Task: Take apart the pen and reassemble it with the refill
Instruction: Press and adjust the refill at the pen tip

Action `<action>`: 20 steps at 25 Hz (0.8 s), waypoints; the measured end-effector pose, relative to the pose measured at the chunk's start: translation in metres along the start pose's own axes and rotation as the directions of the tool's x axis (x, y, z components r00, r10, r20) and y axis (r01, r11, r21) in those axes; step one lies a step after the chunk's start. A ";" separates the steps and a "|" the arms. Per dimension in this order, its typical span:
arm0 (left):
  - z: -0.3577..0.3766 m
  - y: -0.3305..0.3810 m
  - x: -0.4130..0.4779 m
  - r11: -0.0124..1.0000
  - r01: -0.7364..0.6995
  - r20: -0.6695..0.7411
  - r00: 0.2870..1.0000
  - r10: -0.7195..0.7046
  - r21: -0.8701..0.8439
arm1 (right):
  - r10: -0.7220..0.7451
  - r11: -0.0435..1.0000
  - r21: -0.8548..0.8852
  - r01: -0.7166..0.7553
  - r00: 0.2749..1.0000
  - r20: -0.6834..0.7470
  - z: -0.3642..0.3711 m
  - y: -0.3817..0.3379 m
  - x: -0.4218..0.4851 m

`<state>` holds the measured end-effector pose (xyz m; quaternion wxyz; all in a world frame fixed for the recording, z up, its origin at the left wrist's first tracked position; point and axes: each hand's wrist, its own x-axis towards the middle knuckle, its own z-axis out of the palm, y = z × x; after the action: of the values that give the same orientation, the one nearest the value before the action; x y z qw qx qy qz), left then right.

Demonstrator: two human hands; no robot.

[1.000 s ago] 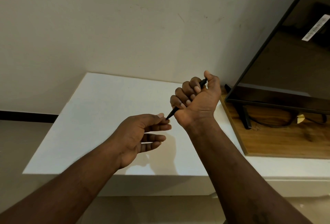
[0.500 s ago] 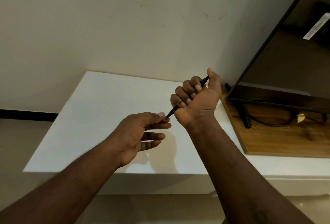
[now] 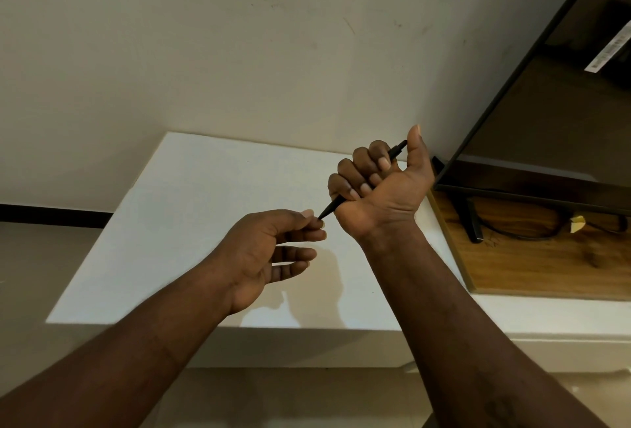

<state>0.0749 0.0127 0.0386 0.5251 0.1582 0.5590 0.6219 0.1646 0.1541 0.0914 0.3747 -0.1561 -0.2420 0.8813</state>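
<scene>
A slim black pen runs diagonally through my right hand, which is closed in a fist around its barrel. The pen's top end sticks out beside my raised thumb, and its pointed tip sticks out below the fist toward the left. My left hand is just left of and below the fist, pinching the pen's tip between thumb and forefinger, with the other fingers loosely spread. Both hands hover above the white table. Most of the barrel is hidden inside the fist.
A dark flat screen leans at the right, standing on a wooden board with a black cable and a black foot. A pale wall rises behind the table. Tiled floor lies below the table's front edge.
My right thumb has lifted off the pen's top end and now points straight up. Both hands otherwise hold the same pose and place.
</scene>
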 end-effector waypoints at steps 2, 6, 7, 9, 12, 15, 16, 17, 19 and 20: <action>0.000 0.000 0.000 1.000 -0.001 0.000 1.000 0.001 -0.006 | -0.009 1.000 0.015 0.008 1.000 0.018 -0.001 0.000 -0.001; 0.000 -0.001 0.000 1.000 -0.001 -0.002 1.000 0.001 -0.004 | -0.040 0.999 -0.017 0.040 0.999 0.014 -0.001 0.000 -0.001; 0.000 -0.001 0.000 1.000 0.001 -0.002 1.000 -0.001 -0.004 | -0.050 0.998 -0.031 0.050 0.999 0.013 0.000 0.001 -0.001; -0.001 -0.001 0.000 1.000 0.004 -0.003 1.000 -0.004 -0.007 | -0.056 0.997 -0.046 0.056 0.998 0.017 0.000 0.001 0.000; 0.000 -0.001 0.000 1.000 0.011 -0.002 1.000 -0.011 -0.008 | -0.038 0.998 -0.054 0.038 0.999 0.011 -0.001 0.003 0.001; 0.000 0.000 0.001 1.000 0.013 -0.005 1.000 -0.013 -0.004 | -0.037 0.998 -0.059 0.037 0.999 0.008 -0.001 0.002 0.002; 0.000 0.000 0.000 1.000 0.014 -0.004 1.000 -0.014 -0.003 | -0.041 0.997 -0.061 0.042 0.999 0.009 -0.001 0.002 0.002; 0.000 0.000 0.000 1.000 0.016 -0.003 1.000 -0.016 -0.002 | -0.043 0.997 -0.063 0.043 0.999 0.009 0.000 0.002 0.003; 0.000 0.000 0.000 1.000 0.020 -0.003 1.000 -0.020 -0.003 | -0.036 0.998 -0.060 0.036 0.999 0.005 -0.001 0.002 0.002; 0.000 0.000 0.000 1.000 0.020 -0.003 1.000 -0.020 -0.002 | -0.031 0.998 -0.058 0.031 1.000 0.000 -0.001 0.002 0.002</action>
<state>0.0749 0.0125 0.0385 0.5307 0.1512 0.5606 0.6175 0.1625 0.1546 0.0895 0.3837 -0.1634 -0.2695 0.8680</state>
